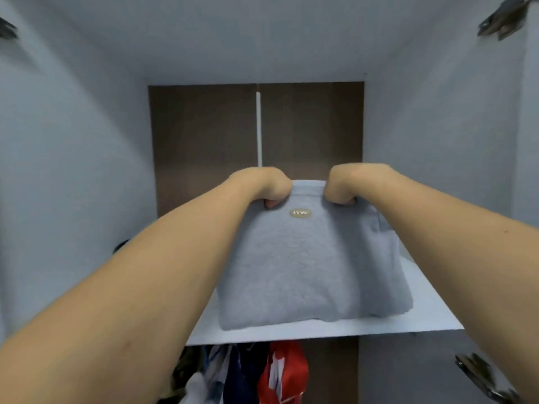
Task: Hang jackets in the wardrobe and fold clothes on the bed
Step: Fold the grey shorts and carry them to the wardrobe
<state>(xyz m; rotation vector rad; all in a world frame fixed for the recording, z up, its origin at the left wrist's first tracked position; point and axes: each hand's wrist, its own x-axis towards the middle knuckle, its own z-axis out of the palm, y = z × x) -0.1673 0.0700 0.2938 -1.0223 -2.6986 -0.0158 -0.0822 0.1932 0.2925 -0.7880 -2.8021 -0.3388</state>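
A folded light grey garment (pixel 306 272) with a small oval label lies on the white wardrobe shelf (pixel 431 316). Both arms reach forward over it. My left hand (pixel 267 185) grips the garment's far edge on the left, fingers curled under the fabric. My right hand (pixel 350 183) grips the same far edge on the right, fingers curled under too. The garment's near edge rests close to the shelf's front edge.
White side walls and a dark brown back panel (pixel 204 141) with a white strip enclose the shelf space. Below the shelf hang clothes, among them a red garment (pixel 284 371) and a dark blue garment (pixel 245 371). Metal door hinges (pixel 504 18) sit at the sides.
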